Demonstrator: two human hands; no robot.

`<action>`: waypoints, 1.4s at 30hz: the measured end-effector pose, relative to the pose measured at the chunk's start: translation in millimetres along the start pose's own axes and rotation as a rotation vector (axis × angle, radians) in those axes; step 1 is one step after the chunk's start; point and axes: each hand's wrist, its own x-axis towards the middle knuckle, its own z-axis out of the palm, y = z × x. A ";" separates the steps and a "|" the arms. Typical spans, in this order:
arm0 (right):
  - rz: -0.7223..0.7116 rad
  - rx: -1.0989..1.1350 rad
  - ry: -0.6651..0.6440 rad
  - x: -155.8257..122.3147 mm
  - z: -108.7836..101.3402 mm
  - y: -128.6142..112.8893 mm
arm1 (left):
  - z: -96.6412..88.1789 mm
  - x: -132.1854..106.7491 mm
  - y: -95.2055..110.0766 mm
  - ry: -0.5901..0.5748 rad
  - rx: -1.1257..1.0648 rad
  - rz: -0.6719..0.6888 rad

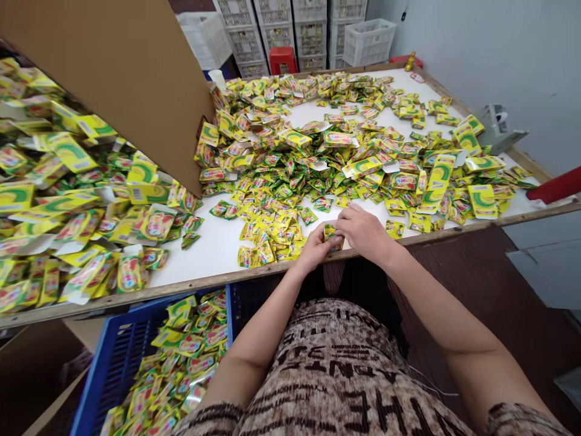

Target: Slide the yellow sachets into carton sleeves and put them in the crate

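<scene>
My left hand (314, 247) and my right hand (363, 233) meet at the near edge of the white table (218, 242). Between them they grip a small stack of yellow-green sachets (333, 235), fingers curled round it. Directly left of my hands lies a loose pile of the same sachets (272, 233). A much larger heap of sachets and small yellow-green cartons (363, 145) covers the middle and far part of the table.
A brown cardboard sheet (118, 79) leans over the table's left side. Flattened cartons and sachets pile up at the left (68, 200). A blue crate (113, 363) of sachets stands below the table edge. White crates (313, 24) are stacked at the back. A red object (554, 188) sits at the right.
</scene>
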 end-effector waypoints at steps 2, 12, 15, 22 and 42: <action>-0.048 -0.005 0.021 -1.3 -1.5 0.3 | -0.8 -0.1 -0.6 0.002 0.029 0.016; 0.466 0.966 0.346 -33.3 36.5 8.7 | -6.7 -10.5 12.4 -0.019 -0.010 -0.015; 0.642 1.327 0.196 -32.5 43.6 5.9 | -7.3 -9.4 16.6 -0.051 -0.134 -0.103; 0.632 1.183 0.295 -9.4 45.8 -1.9 | -4.9 -3.4 14.4 0.150 -0.176 -0.047; 0.324 0.737 0.404 -25.2 56.9 9.6 | -11.8 -1.9 9.4 0.173 0.360 0.408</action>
